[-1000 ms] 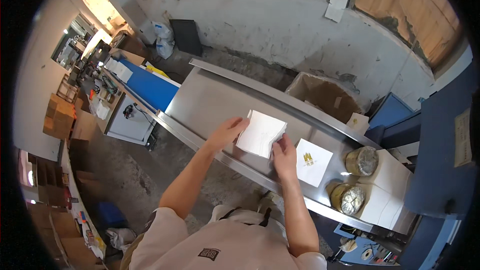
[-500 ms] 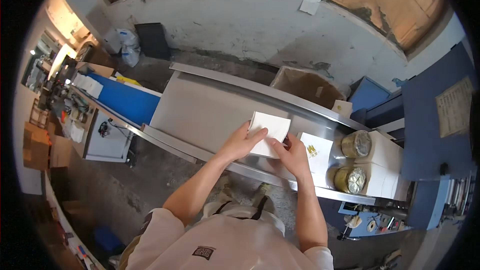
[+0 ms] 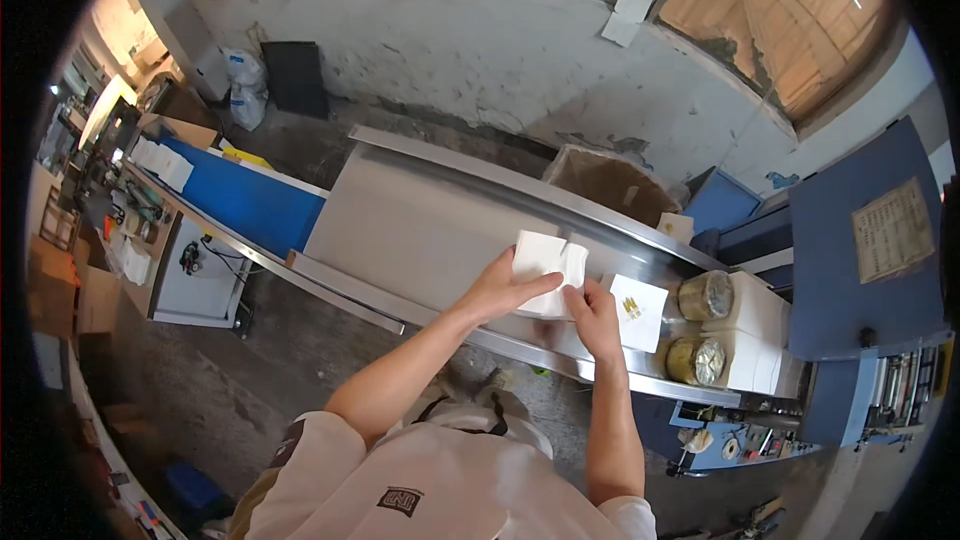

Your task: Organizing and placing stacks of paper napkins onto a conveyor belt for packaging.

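Note:
Over the grey metal conveyor bed (image 3: 400, 210), both my hands hold a small stack of white paper sheets (image 3: 538, 254). My left hand (image 3: 503, 287) grips its left side, thumb across the front. My right hand (image 3: 597, 318) closes on the lower right corner, where its thumb presses near the left thumb. The stack is bent, and a gap parts its right-hand sheets from the rest at the top. Just right of my right hand lies a white paper pile with a gold print (image 3: 642, 328). Fingers behind the stack are hidden.
Two round wrapped weights, one far (image 3: 706, 296) and one near (image 3: 696, 361), stand against long rows of white paper (image 3: 755, 335) at the right. Beyond the bed's raised metal rail (image 3: 540, 195) is a large carton (image 3: 607, 183). A blue machine (image 3: 850, 270) borders the right end.
The stack, flat and whole before, is now bent and split at the top. Both hands have shifted slightly right with it. My view has turned a little.

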The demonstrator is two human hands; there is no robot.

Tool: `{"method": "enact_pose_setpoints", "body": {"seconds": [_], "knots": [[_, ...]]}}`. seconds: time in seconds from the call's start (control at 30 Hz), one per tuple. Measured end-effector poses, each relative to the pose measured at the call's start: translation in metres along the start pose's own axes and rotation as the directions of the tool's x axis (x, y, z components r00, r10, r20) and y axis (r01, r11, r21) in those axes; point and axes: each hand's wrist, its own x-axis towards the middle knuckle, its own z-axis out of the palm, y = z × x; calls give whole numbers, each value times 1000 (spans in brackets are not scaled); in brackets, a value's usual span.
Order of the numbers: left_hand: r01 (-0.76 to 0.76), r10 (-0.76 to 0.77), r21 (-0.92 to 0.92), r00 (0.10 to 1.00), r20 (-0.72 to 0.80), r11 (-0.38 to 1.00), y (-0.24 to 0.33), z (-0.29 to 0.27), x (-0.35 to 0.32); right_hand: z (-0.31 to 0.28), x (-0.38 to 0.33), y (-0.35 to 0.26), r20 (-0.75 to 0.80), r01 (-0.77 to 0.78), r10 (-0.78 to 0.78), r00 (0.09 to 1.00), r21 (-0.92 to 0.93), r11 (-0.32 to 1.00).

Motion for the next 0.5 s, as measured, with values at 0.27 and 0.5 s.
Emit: {"method": "enact_pose_setpoints", "body": {"seconds": [0.27,0.5], "knots": [[-45,51,-245,999,15,968,-8,-13,9,-17,0,-17,-25,86,-82,996,225,971],[79,-73,-437,997,31,896,-19,-32,14,-58,10,10,-28,18,-1,1000,625,780]]}}
